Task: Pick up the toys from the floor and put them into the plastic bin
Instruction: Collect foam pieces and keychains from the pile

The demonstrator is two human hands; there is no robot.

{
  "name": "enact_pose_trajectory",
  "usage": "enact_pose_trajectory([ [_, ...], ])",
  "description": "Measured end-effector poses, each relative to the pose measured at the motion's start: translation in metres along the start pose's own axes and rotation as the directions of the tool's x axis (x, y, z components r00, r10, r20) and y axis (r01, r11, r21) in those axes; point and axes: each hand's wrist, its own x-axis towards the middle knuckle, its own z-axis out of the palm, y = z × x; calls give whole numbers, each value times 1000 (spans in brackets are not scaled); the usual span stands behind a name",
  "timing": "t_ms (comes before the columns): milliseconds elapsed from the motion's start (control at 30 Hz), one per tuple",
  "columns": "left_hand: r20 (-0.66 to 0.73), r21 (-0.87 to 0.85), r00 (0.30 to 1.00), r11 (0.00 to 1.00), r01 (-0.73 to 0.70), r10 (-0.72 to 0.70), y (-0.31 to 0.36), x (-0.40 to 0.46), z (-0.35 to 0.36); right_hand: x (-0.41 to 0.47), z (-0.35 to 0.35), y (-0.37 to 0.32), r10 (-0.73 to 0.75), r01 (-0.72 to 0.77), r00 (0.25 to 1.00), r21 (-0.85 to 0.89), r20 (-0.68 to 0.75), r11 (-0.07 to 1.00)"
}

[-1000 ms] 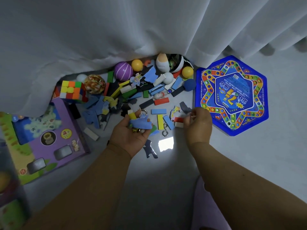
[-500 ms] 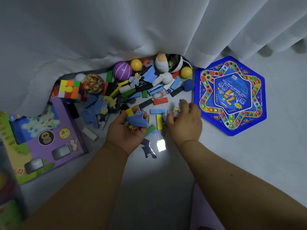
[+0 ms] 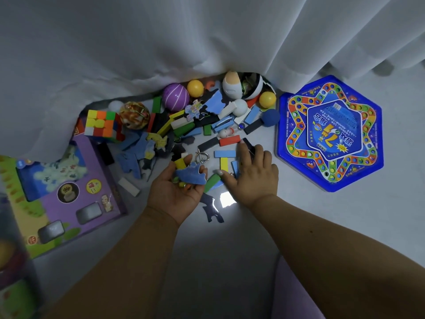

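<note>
Toys lie heaped on the pale floor at the curtain's hem: a colour cube (image 3: 101,123), a purple ball (image 3: 176,96), yellow balls (image 3: 195,88), flat blocks such as a red one (image 3: 230,140), and foam puzzle pieces. My left hand (image 3: 177,192) is palm up and holds a blue foam piece (image 3: 190,177), a yellow block (image 3: 180,163) and a metal ring puzzle (image 3: 202,156). My right hand (image 3: 255,178) lies palm down over small pieces beside a yellow block (image 3: 223,163). A dark foam piece (image 3: 249,145) sticks out between its fingers. Its thumb touches a green block (image 3: 212,180).
A blue hexagonal game board (image 3: 331,132) lies flat to the right. A purple toy box (image 3: 69,192) lies to the left. A blurred translucent bin (image 3: 9,272) shows at the lower left edge. A white curtain (image 3: 207,42) hangs over the far toys. A dark foam piece (image 3: 211,209) lies between my wrists.
My right hand has moved left from the board's edge, carrying the dark piece, and come down over the blocks. My left hand has kept its handful and barely shifted.
</note>
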Motion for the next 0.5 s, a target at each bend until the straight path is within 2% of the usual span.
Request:
enact_pose_trajectory([
  [100,-13,6,1000,1000,-3,3,2,2,1,1,6,-11,25,-25,1000,-15,-12,1000],
  [233,-34,16,999,1000,14,-14,3,1,3,8,10,-21,98,-95,993,55,-58,994],
  [500,-25,-29,1000,1000,5,-6,9,3,4,13,20,-25,100,-85,984,104,-148,991],
])
